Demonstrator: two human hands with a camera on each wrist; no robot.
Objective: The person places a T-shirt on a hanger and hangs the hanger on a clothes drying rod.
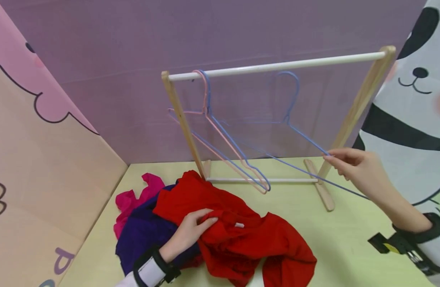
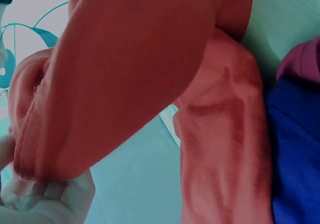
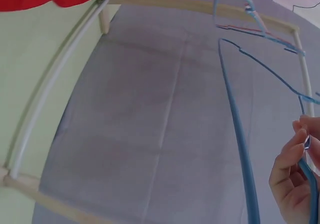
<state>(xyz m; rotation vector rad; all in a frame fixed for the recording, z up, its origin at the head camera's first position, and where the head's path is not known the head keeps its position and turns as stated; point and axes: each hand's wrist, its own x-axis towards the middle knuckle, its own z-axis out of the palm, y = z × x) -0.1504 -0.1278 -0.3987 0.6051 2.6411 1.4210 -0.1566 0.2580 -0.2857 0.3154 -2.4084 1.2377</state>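
Note:
My left hand (image 1: 187, 231) pinches the neck edge of a red long-sleeved top (image 1: 241, 247), which lies crumpled with a small white label showing at its collar. In the left wrist view, fingers (image 2: 55, 196) hold a seamed edge of the red cloth (image 2: 125, 79). Between right thumb and fingers, my right hand (image 1: 361, 171) grips one shoulder of a blue clothes hanger (image 1: 306, 137). Its hook sits just under the white rail (image 1: 277, 66); whether they touch I cannot tell. The right wrist view shows the hand (image 3: 292, 184) around the blue wire.
A pink hanger (image 1: 187, 112) and another blue hanger (image 1: 209, 99) hang at the rail's left end. Wooden posts (image 1: 361, 105) and a wooden foot (image 1: 320, 187) support the rack. Dark blue cloth (image 1: 144, 227) and magenta cloth (image 1: 124, 209) lie left of the red top.

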